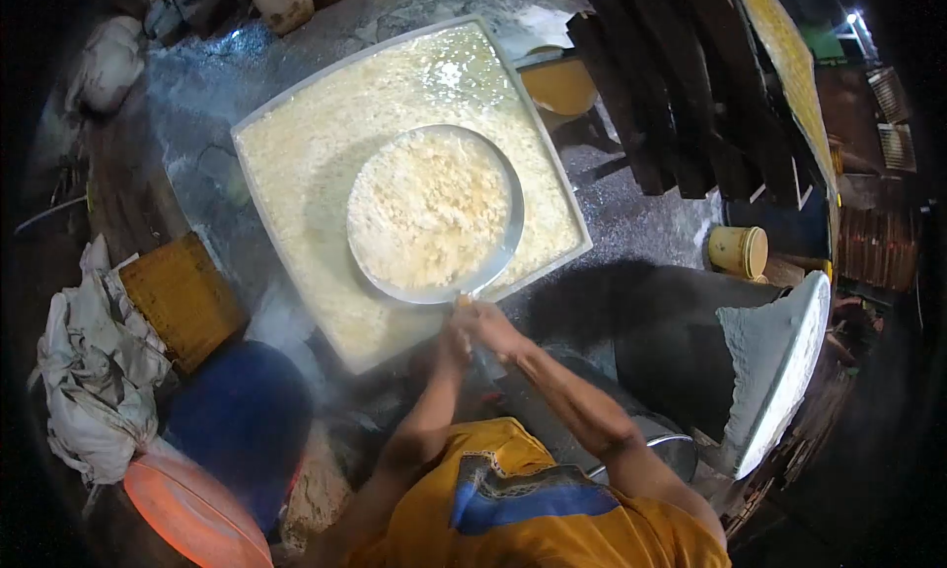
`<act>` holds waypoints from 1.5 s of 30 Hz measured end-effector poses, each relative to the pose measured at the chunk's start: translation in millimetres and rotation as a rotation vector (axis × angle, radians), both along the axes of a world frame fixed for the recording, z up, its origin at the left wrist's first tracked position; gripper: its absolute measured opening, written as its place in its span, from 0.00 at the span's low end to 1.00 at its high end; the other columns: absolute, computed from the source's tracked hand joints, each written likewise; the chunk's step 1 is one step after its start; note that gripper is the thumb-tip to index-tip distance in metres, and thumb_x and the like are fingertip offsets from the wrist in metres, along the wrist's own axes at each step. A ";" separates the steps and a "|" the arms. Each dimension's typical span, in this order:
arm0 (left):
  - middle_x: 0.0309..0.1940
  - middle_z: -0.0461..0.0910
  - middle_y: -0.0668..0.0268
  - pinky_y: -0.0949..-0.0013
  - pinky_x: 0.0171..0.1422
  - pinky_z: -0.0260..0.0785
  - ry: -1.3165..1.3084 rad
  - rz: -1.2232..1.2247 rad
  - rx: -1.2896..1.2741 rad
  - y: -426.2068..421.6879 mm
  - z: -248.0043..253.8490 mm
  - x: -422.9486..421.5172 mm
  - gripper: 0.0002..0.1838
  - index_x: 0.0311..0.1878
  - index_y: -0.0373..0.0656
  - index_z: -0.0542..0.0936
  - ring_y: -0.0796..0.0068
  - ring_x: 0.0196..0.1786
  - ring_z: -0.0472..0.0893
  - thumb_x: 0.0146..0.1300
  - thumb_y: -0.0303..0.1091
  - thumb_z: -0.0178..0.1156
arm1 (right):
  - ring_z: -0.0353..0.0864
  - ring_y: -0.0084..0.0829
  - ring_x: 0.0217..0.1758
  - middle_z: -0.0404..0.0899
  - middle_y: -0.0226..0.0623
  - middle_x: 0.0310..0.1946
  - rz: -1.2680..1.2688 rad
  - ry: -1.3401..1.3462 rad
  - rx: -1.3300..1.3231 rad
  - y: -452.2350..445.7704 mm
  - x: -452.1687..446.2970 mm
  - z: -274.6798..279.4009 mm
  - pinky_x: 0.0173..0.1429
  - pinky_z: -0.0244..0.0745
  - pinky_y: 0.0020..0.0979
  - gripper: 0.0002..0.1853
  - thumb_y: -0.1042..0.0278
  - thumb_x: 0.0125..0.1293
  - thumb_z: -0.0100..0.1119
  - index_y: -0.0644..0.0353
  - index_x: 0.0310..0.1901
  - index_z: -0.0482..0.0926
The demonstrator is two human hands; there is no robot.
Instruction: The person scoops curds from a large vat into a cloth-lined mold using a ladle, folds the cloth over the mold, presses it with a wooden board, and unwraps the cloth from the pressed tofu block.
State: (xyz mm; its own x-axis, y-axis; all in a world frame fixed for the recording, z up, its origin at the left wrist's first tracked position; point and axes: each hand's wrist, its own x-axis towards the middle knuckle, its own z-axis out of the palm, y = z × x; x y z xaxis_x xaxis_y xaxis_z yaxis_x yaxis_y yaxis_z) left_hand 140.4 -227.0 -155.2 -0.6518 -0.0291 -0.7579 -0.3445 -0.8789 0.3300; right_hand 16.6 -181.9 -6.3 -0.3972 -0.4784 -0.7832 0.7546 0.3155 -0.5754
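Right fingers: our right hand (490, 329) is clenched, grasping the round pan (514, 228) at its near end, by the near edge of the square vat (582, 241).
Left fingers: our left hand (452, 341) closes on the same end, pressed beside the right one and partly hidden by it.
Pan: we see it above the vat's middle; whether it touches the liquid, we cannot tell.
Pale lumps (429, 208): they fill most of the pan.
Milky liquid (296, 144): it spreads across the vat, bits floating throughout.
Right of the vat: we have a dark drum (671, 341), a yellow bucket (730, 250) and dark slats (681, 95).
Left of the vat, toward us: a blue barrel (242, 420), an orange basin (197, 509) and white sacking (94, 371).
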 end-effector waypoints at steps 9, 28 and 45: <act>0.57 0.69 0.63 0.60 0.73 0.52 -0.112 0.269 0.072 23.7 18.5 -29.5 0.23 0.56 0.38 0.68 0.65 0.62 0.67 0.61 0.38 0.61 | 0.73 0.23 0.19 0.73 0.32 0.21 0.262 -0.018 0.339 20.4 -81.1 33.3 0.25 0.71 0.26 0.07 0.70 0.64 0.52 0.66 0.35 0.74; 0.69 0.55 0.50 0.57 0.70 0.61 0.041 -0.550 -0.192 -50.0 -27.2 -10.1 0.48 0.71 0.34 0.52 0.56 0.70 0.62 0.57 0.49 0.66 | 0.73 0.37 0.37 0.71 0.43 0.35 -0.483 1.785 1.019 193.0 -29.4 140.5 0.43 0.71 0.36 0.15 0.69 0.59 0.60 0.65 0.43 0.68; 0.47 0.80 0.50 0.61 0.54 0.71 -0.580 -0.839 -1.345 -215.5 -32.8 186.1 0.31 0.51 0.33 0.77 0.54 0.51 0.79 0.47 0.46 0.68 | 0.81 0.54 0.40 0.80 0.50 0.32 -0.234 0.802 1.825 499.0 220.6 32.1 0.42 0.75 0.51 0.10 0.72 0.57 0.56 0.58 0.40 0.68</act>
State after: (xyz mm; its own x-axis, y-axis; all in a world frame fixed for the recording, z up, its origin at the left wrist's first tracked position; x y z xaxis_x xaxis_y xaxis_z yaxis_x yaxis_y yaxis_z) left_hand 326.5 -442.5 -188.0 -0.4859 -0.6222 -0.6138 -0.8733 0.3752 0.3109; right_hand 237.2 317.1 25.8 -0.7626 0.6277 0.1565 0.6435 0.7609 0.0838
